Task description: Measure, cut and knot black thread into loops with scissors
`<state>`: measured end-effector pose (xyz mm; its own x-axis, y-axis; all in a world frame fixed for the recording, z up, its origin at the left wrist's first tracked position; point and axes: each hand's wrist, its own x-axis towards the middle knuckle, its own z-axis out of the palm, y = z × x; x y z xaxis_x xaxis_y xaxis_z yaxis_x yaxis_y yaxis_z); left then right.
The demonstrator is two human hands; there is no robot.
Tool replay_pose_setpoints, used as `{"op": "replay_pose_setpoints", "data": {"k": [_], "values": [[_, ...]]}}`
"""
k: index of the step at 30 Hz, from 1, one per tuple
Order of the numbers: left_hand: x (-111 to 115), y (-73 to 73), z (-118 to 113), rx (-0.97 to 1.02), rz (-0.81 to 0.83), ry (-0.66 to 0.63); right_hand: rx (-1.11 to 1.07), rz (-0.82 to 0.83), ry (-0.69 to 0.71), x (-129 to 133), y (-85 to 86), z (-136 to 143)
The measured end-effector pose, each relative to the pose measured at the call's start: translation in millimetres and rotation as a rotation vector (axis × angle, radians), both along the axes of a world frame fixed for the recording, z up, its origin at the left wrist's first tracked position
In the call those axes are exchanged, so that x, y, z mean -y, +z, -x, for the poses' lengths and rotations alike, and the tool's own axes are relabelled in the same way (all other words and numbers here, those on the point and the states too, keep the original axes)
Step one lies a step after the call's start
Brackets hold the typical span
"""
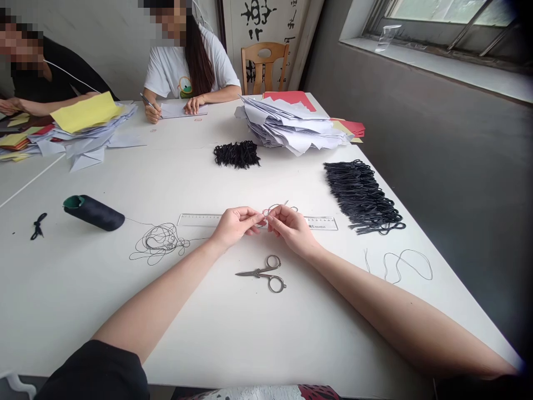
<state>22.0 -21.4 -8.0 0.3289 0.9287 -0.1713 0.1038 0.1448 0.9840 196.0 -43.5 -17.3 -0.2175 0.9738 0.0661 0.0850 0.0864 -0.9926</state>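
My left hand (238,226) and my right hand (292,229) meet fingertip to fingertip over a clear ruler (197,220). Both are closed in a pinch on thin dark thread (286,204), whose loops show just behind the right fingers; the fingers partly hide it. A small metal pair of scissors (262,273) lies just below the hands, blades to the left. Left of my left hand is a loose tangle of thread (160,243), with a strand running to a dark thread spool (95,213) lying on its side.
On the white table (200,344), a bundle of black looped cords (362,194) lies right, a smaller black bundle (236,154) farther back. Paper stacks (291,125) stand behind. Loose thread (410,264) lies right, a small black knotted cord (39,226) left. Two people sit across.
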Motion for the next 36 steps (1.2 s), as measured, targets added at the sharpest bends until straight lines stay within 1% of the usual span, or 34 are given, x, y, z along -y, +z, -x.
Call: {"op": "replay_pose_setpoints", "data": {"k": [2, 5, 6, 7, 8, 9, 12, 14, 15, 18, 21, 25, 29, 36], "values": [[-0.1, -1.3, 0.1, -0.078, -0.157, 0.04, -0.006, 0.004, 0.002, -0.1, -0.9, 0.0], [1.4, -0.5, 0.6, -0.221, -0.521, 0.179, 0.003, -0.026, 0.005, 1.5, -1.1, 0.5], [2.6, 0.3, 0.4, -0.246, -0.615, 0.206, 0.019, -0.046, 0.009, 2.7, -0.7, 0.8], [4.1, 1.2, 0.0, -0.24, -0.668, 0.208, 0.04, -0.069, 0.016, 4.1, -0.1, 1.2], [5.6, 2.0, -0.7, -0.2, -0.671, 0.181, 0.063, -0.092, 0.02, 5.6, 0.6, 1.6], [7.0, 2.3, -1.5, -0.133, -0.623, 0.131, 0.084, -0.112, 0.025, 7.1, 1.3, 2.1], [9.4, 0.7, -4.1, 0.042, -0.359, 0.003, 0.11, -0.144, 0.02, 10.0, 2.7, 3.4], [9.4, -0.9, -5.0, 0.062, -0.261, -0.022, 0.099, -0.139, 0.003, 9.9, 2.7, 3.7], [9.2, -1.3, -5.0, 0.051, -0.252, -0.021, 0.088, -0.131, -0.007, 9.4, 2.5, 3.7], [8.8, -0.6, -4.1, 0.009, -0.305, -0.013, 0.05, -0.098, -0.033, 6.9, 1.6, 3.3], [9.4, 0.4, -3.0, -0.033, -0.326, -0.024, 0.036, -0.071, -0.037, 5.5, 0.7, 2.8], [9.3, -2.2, -2.1, -0.079, -0.329, -0.024, 0.029, -0.05, -0.035, 5.7, -0.2, 2.5], [7.9, -4.7, -1.8, -0.083, -0.335, -0.015, 0.029, -0.037, -0.045, 5.3, -0.1, 1.6], [7.7, -2.8, -1.9, -0.039, -0.304, 0.001, 0.019, -0.034, -0.066, 4.2, -1.2, 0.8]]}}
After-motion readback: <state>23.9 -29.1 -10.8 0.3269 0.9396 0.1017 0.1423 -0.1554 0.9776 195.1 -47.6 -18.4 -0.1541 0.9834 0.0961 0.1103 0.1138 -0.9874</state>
